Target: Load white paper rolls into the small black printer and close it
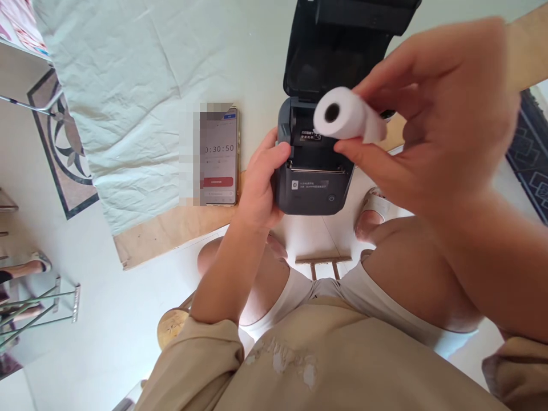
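A small black printer (314, 191) with its lid (334, 57) raised is held near the table's front edge. My left hand (263, 182) grips its left side, thumb on the rim of the compartment. Above the open compartment, a white paper roll (342, 117) is pinched between the thumb and fingers of my right hand (432, 114). The roll lies tilted, its dark core hole facing left. It covers the compartment's upper right part, and whether it touches the printer I cannot tell.
A phone (220, 157) showing a timer lies left of the printer on the pale cloth (128, 114). The wooden table edge (171, 231) runs below it. A round wooden stool (171, 326) stands at lower left; another person's foot (36, 265) is at far left.
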